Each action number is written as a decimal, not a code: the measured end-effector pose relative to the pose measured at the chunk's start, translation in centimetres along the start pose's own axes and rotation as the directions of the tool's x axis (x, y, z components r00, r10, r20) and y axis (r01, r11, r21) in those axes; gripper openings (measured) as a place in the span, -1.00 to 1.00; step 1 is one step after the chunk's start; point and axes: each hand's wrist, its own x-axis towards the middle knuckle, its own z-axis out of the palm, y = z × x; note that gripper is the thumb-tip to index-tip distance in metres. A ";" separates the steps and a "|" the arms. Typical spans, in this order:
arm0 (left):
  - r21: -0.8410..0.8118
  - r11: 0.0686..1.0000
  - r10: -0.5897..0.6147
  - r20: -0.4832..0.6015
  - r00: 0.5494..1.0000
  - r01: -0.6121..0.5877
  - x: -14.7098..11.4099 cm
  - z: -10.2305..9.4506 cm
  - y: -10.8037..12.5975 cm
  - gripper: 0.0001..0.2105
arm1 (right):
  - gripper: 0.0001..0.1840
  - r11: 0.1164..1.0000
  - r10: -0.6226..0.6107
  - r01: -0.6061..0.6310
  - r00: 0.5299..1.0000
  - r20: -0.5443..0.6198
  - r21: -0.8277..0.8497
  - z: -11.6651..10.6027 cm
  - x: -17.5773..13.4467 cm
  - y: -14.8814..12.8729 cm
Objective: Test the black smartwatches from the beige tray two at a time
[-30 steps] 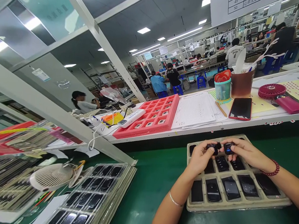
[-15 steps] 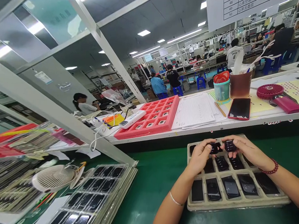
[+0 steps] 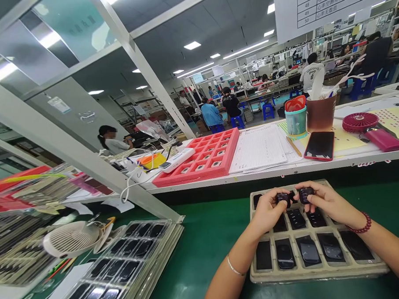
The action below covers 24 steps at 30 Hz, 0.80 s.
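My left hand (image 3: pixel 267 210) pinches a black smartwatch body (image 3: pixel 283 198), its screen lit with small white marks. A second lit smartwatch body (image 3: pixel 305 195) sits between the thumb and fingers of my right hand (image 3: pixel 332 203). The two watches are close together over the back of a beige moulded tray (image 3: pixel 316 275). Dark square-faced watches lie in the tray's pockets, such as one watch (image 3: pixel 285 253) in the front row. Just below my hands, a watch (image 3: pixel 296 218) in the middle row also shows lit text. My hands hide part of the back row.
Stacked clear trays (image 3: pixel 141 264) of dark watches stand to the left, beside a white fan (image 3: pixel 72 238). Along the shelf are a red foam tray (image 3: pixel 230 162), papers (image 3: pixel 261 148), a phone (image 3: pixel 319 145) and cups. A slanting metal post (image 3: pixel 152 85) rises at left.
Both watches remain held. The left thumb has shifted down, and that watch has turned so more of its lit screen shows. The right watch is tilted slightly differently.
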 end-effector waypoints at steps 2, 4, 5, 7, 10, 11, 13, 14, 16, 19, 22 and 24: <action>-0.006 1.000 -0.005 0.001 1.000 0.005 0.1 0.0 -0.1 -0.74 | -0.54 1.000 0.004 -0.004 1.000 0.005 0.005 0.0 0.1 0.3; -0.002 1.000 -0.004 -0.004 1.000 0.004 0.1 0.1 -0.2 -0.74 | -0.55 1.000 -0.001 0.001 1.000 0.008 0.016 0.0 0.1 0.5; 0.002 1.000 -0.003 -0.005 1.000 0.003 0.1 0.1 -0.2 -0.74 | -0.55 1.000 0.000 0.000 1.000 0.009 0.018 0.0 0.1 0.6; 0.018 1.000 -0.001 -0.011 1.000 0.001 0.0 0.1 -0.3 -0.74 | -0.57 1.000 0.007 -0.007 1.000 0.010 0.010 -0.1 0.1 0.6; 0.043 0.999 -0.004 -0.023 1.000 0.005 0.0 0.2 -0.3 -0.74 | -0.57 1.000 0.019 -0.019 1.000 0.015 -0.004 0.0 0.1 0.4; 0.048 0.999 -0.008 -0.023 1.000 0.009 0.0 0.2 -0.3 -0.74 | -0.58 1.000 0.019 -0.019 1.000 0.017 -0.004 0.1 0.1 0.3; 0.057 0.998 -0.015 -0.020 1.000 0.016 0.1 0.2 -0.3 -0.73 | -0.60 1.000 0.014 -0.014 1.000 0.026 -0.002 0.2 0.1 0.3; 0.062 0.998 -0.016 -0.018 1.000 0.017 0.1 0.2 -0.4 -0.73 | -0.61 1.000 0.011 -0.011 0.999 0.031 -0.003 0.3 0.1 0.3; 0.069 0.997 -0.015 -0.019 1.000 0.017 0.2 0.2 -0.5 -0.73 | -0.62 1.000 0.001 -0.001 0.999 0.036 -0.004 0.4 0.2 0.4; 0.076 0.997 -0.011 -0.025 1.000 0.013 0.2 0.1 -0.6 -0.73 | -0.63 1.000 -0.022 0.022 0.999 0.029 0.002 0.4 0.2 0.8; 0.079 0.997 -0.002 -0.027 1.000 0.004 0.2 0.1 -0.7 -0.73 | -0.64 0.999 -0.034 0.034 0.999 0.034 -0.002 0.3 0.2 1.0; 0.078 0.997 0.006 -0.030 1.000 -0.004 0.2 0.1 -0.7 -0.74 | -0.65 0.999 -0.037 0.037 0.999 0.034 -0.014 0.2 0.2 1.0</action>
